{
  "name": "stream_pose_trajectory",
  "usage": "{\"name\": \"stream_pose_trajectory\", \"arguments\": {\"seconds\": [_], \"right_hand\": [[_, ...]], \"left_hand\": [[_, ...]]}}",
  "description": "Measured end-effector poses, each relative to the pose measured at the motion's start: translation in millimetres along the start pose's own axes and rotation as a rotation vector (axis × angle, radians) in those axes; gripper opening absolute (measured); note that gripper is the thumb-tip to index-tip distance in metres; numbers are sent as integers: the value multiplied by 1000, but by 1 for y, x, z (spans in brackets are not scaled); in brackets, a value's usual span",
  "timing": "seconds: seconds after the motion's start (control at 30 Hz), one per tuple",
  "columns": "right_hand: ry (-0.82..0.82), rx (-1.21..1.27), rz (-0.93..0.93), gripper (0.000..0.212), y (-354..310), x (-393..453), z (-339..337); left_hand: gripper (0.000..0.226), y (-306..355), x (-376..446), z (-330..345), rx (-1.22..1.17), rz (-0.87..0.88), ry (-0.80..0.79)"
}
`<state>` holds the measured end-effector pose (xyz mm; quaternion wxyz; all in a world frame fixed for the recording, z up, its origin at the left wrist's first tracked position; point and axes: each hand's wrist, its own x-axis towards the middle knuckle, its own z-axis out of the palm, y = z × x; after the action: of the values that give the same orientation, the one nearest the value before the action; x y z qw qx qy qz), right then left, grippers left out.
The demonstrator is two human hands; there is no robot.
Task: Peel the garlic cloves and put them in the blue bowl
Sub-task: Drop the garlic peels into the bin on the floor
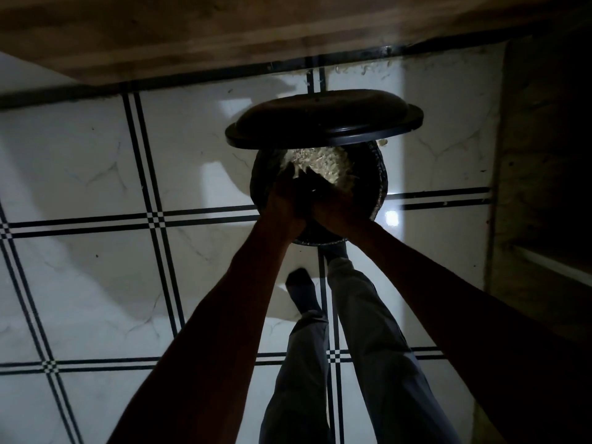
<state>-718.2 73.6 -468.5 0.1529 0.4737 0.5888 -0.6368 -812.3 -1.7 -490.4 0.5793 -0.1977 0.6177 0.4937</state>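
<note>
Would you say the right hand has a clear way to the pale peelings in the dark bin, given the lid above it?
Probably yes: the lid is lifted off the bin, and the right hand already hangs over the peelings.

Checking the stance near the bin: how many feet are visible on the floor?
2. One foot is on the tile left of the black stripe; the other foot is ahead, partly hidden beneath the bin.

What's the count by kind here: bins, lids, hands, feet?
Bins: 1, dark round bin with pale peelings inside
Lids: 1, dark lid raised above the bin
Hands: 2, left hand and right hand, both over the bin
Feet: 2, left foot, right foot by the bin's base
Total: 6
</note>
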Motion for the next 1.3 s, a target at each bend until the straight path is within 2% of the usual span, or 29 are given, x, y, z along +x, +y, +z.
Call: {"name": "stream_pose_trajectory", "arguments": {"seconds": [0.07, 0.13, 0.2, 0.27, 0.33, 0.4, 0.53, 0.63, 0.7, 0.77, 0.83, 0.93, 1.13, 1.3], "right_hand": [[52, 3, 101, 53, 4, -2, 0], [157, 88, 77, 54, -2, -8, -4], [68, 161, -32, 50, -5, -11, -5], [-42, 107, 14, 49, 2, -12, -11], [80, 126, 90, 48, 10, -13, -26], [204, 246, 78, 50, 10, -31, -37], [376, 319, -43, 49, 3, -113, -60], [519, 342, -91, 49, 6, -190, -86], [601, 301, -119, 46, 6, -251, -107], [717, 254, -169, 39, 2, -324, -129], [847, 233, -196, 36, 8, -404, -147], [1082, 280, -178, 33, 39, -527, -165], [1523, 465, -68, 29, 136, -736, -175], [1740, 619, 73, 28, 245, -833, -159]], "left_hand": [[65, 7, -5, 6, -69, 83, -80], [67, 9, -9, 12, -96, 74, -54], [56, 9, -12, 19, -58, 12, 39], [53, 6, -17, 23, 0, 7, 6], [42, 6, -32, 26, 61, 86, -77], [39, 7, -53, 24, 129, 141, -84], [16, 12, -119, 43, 536, 218, -21], [20, 12, -190, 75, 767, 384, -73], [14, 11, -245, 108, 870, 505, -173], [12, 4, -294, 147, 925, 576, -337], [15, -5, -342, 187, 1002, 663, -467], [9, -36, -420, 255, 1114, 781, -681], [9, -158, -570, 368, 1263, 905, -1120], [15, -291, -640, 430, 1415, 959, -1331]]}}
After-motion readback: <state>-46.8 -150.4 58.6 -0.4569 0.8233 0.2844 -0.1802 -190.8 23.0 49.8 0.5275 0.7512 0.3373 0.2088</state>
